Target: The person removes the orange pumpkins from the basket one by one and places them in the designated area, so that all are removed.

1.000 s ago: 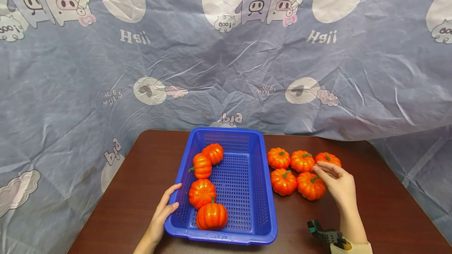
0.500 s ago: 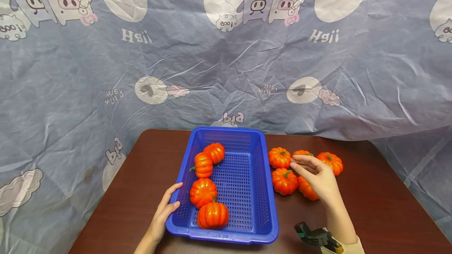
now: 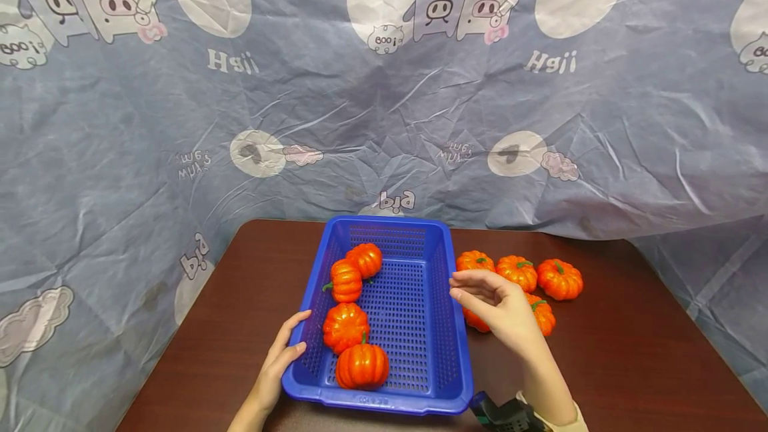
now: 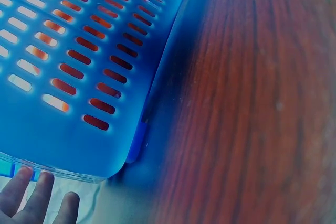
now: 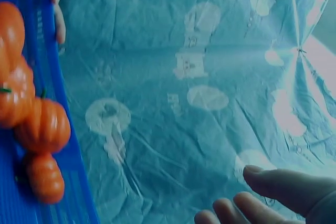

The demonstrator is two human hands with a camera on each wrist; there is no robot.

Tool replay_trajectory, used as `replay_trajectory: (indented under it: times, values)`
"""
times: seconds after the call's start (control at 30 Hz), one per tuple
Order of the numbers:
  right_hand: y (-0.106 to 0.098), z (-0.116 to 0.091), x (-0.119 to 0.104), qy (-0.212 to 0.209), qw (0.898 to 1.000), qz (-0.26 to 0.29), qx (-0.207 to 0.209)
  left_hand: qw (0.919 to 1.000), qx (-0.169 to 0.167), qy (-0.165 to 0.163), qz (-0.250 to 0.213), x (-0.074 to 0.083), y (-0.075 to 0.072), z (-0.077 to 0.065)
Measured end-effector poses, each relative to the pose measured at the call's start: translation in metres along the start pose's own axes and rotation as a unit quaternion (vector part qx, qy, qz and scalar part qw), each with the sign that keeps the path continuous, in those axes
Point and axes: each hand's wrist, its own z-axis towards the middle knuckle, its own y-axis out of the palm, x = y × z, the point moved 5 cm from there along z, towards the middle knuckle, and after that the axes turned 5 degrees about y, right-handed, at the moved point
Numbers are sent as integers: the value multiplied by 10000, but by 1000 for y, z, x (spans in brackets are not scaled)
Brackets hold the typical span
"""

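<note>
In the head view a blue perforated plastic basket holds several small orange pumpkins along its left side, among them a front pumpkin. My left hand rests at the basket's left side, its thumb and a finger lying over the rim. In the left wrist view straight fingers meet the rim from outside. My right hand hovers by the basket's right rim, fingers bent and nothing between them. It partly hides two nearby pumpkins. In the right wrist view its thumb stands apart from the fingers.
Right of the basket, several more pumpkins with green stems stand in two rows on the dark wooden table. A grey-blue patterned cloth hangs behind the table. A black wrist-camera mount sits below my right hand.
My right hand has moved left, from over the right-hand pumpkins to the basket's right rim, passing in front of the others. My left hand, the basket and the pumpkins have stayed put.
</note>
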Motion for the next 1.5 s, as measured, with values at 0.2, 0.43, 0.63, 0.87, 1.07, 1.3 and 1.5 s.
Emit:
replay_trajectory:
  times: [0.2,0.43,0.63,0.87,1.07,1.3,1.5]
  values:
    - [26,-3,-2,180,9996,-73,-226,10000,-64,0,-14,0,0,1]
    - [65,-9,-1,294,9982,-312,-417,10000,32,-47,16,0,-1,1]
    - [93,-15,1,342,9951,-909,-166,9999,-96,-4,47,0,-1,2]
    - [119,-22,7,304,9888,-1416,-357,9998,-199,-3,-40,0,0,2]
    - [132,-24,16,171,9880,-1446,-507,9999,-136,-42,-8,0,0,1]
    - [137,-27,21,183,9824,-1767,-575,9999,-140,-39,1,-1,0,1]
    - [140,-31,23,127,9659,-2536,-506,10000,-72,-44,-7,-2,0,0]
